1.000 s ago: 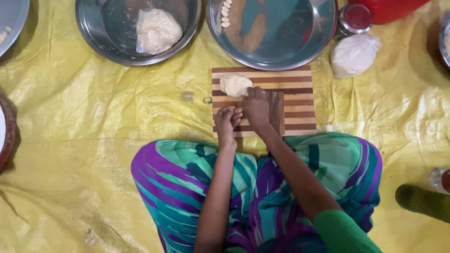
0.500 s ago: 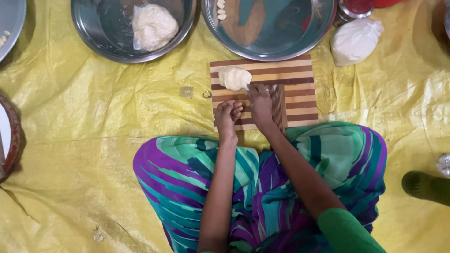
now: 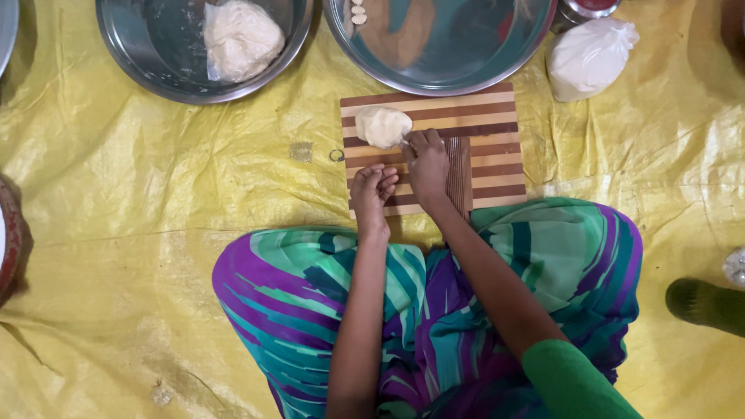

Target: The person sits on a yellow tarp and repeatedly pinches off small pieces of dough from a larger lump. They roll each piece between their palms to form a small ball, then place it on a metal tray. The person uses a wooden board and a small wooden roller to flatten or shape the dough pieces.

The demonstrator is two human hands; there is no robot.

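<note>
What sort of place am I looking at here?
Probably a floor-level food preparation spot: a yellow plastic sheet covers the ground, a striped wooden board carries a dough piece, and a steel bowl holds more dough.

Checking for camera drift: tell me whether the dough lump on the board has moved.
No. The dough lump lies on the same upper-left stripes of the striped board as before; only the camera view has shifted.

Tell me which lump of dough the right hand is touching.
The small lump on the striped board, at the right hand fingertips. The bigger one lies in the left steel bowl.
</note>
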